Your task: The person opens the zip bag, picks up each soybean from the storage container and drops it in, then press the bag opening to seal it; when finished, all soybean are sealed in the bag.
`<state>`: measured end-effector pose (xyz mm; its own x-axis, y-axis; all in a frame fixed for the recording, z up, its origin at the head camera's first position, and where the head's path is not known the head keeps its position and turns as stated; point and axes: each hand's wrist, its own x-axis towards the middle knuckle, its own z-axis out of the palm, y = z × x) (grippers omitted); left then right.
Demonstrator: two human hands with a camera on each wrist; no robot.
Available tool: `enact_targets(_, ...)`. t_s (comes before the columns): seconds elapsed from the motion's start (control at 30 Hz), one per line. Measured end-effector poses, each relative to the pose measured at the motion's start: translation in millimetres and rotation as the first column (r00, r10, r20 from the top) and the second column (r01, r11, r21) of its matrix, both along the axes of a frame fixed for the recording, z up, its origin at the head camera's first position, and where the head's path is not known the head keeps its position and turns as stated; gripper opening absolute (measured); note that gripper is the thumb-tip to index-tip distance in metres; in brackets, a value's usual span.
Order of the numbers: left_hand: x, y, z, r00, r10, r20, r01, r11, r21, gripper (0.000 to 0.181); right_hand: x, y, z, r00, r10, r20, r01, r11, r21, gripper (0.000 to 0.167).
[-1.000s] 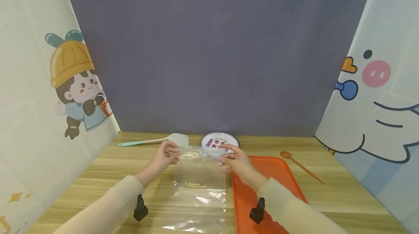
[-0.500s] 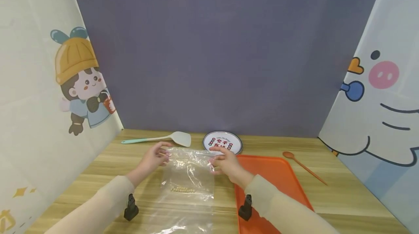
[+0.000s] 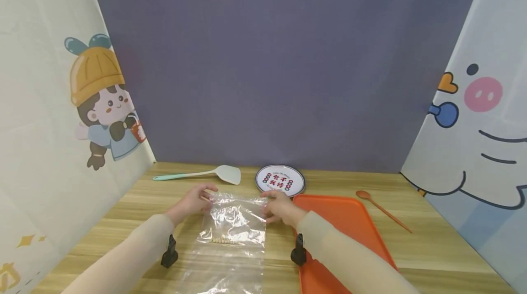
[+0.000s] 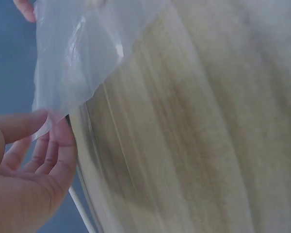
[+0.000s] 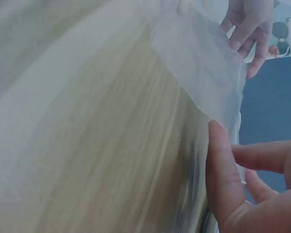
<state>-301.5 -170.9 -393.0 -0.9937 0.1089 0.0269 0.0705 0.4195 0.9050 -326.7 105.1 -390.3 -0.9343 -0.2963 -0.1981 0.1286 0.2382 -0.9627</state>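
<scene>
A clear plastic zip bag (image 3: 236, 221) hangs by its top edge between both hands, its lower part trailing over the table toward the person. Inside it, a row of small pale beads or beans (image 3: 223, 241) lies along a fold; they are too small to name surely. My left hand (image 3: 196, 200) pinches the top left corner between thumb and fingers, plain in the left wrist view, where the bag (image 4: 82, 53) looks milky. The top right corner is pinched by my right hand (image 3: 281, 208); in the right wrist view its thumb and fingers meet at the bag's edge (image 5: 223, 107).
A white spatula (image 3: 228, 174) with a mint handle lies at the back left. Behind the bag is an oval plate (image 3: 281, 179) with red characters. An orange tray (image 3: 341, 221) sits under the right forearm, with a wooden spoon (image 3: 383, 211) to its right.
Both hands have moved left and slightly down toward the table, keeping hold of the bag. More of the plate shows now. The view has shifted slightly.
</scene>
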Motion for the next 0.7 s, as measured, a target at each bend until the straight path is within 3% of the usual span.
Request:
enact_targets(0.27,-6.5,0.2,-3.1,0.998,0.008,0.065,-0.003,0.997,-0.078,0.056,-6.9,-1,-6.6,0.999,0.038,-0.009,-0.037,0.997,0.07,0.065)
enact_targets(0.7,-11.8,3.8,-7.0,0.997,0.058,0.055,-0.051,0.992,-0.117,0.054,-14.9,-5,-7.3,1.0,-0.006,-0.019,0.008,0.994,0.113,0.06)
